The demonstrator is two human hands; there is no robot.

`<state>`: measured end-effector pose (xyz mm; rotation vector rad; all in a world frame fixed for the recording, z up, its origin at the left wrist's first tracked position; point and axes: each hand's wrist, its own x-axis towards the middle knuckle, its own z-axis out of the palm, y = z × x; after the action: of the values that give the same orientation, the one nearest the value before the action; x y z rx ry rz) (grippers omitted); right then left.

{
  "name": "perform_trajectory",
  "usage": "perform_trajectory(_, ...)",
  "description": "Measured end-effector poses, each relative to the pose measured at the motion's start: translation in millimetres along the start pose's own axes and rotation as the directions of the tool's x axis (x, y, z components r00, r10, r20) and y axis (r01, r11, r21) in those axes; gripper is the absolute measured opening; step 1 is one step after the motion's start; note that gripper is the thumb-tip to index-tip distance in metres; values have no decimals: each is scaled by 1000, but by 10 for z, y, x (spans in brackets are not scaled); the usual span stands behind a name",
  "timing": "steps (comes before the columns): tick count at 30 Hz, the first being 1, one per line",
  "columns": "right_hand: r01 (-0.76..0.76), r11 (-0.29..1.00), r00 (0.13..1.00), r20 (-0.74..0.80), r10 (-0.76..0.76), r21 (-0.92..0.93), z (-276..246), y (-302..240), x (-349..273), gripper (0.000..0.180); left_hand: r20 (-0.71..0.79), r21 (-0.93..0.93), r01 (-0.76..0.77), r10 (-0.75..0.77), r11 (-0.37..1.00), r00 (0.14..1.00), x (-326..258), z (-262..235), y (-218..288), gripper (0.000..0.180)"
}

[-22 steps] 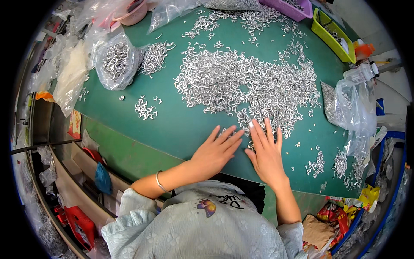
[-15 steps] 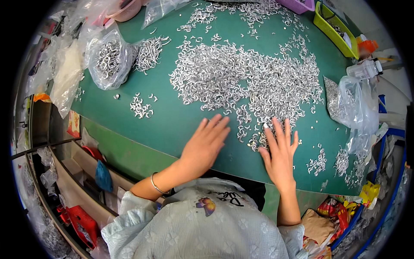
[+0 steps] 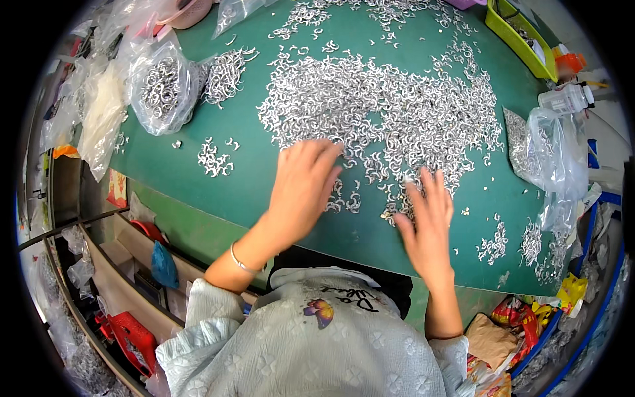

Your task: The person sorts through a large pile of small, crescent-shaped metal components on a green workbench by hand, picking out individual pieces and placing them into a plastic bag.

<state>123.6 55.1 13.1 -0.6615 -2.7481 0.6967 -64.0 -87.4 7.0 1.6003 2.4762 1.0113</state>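
Note:
Many small silvery curved metal pieces [image 3: 423, 119] lie in a wide, thin heap on a green tabletop [image 3: 245, 192]. My left hand [image 3: 301, 182] reaches over the heap's near edge, fingers bent down and a little apart; its fingertips are partly hidden among the pieces. A few loose pieces lie beside its thumb. To the right, my right hand [image 3: 428, 221] has its fingers spread over a small strand of pieces at the near side, slightly blurred. I see nothing gripped in either hand.
At the left stand a clear plastic bag [image 3: 162, 99] of metal rings and a loose pile of longer curved pieces [image 3: 228, 76]. Small clusters [image 3: 493, 241] lie at the right, near another plastic bag [image 3: 549, 152]. A yellow-green basket [image 3: 519, 36] and a white bottle [image 3: 565, 99] sit at the far right.
My left hand has moved forward from the bare tabletop onto the heap's near edge. Some pieces now lie nearer to me beside it. My right hand stays in nearly the same place.

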Motion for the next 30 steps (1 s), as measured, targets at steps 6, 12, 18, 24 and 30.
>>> perform_trajectory(6,31,988,997,-80,-18,153,-99,96,-99,38,75,117,114,-123,987,990,133,30,-112,27)
perform_trajectory(12,-73,978,982,-156,104,195,-145,178,-212,26,-62,-36,-31,28,999,998,182,9,-218,13)
perform_trajectory(18,4,967,976,-212,52,256,-41,109,-154,23,-25,-60,66,-67,996,997,675,-96,-400,13)
perform_trajectory(24,66,954,943,-329,36,294,7,107,-134,17,17,97,37,-39,995,999,776,11,-529,19)
perform_trajectory(30,71,949,919,-390,58,309,-4,133,-154,15,-103,22,-22,24,1000,994,746,-97,-519,18)
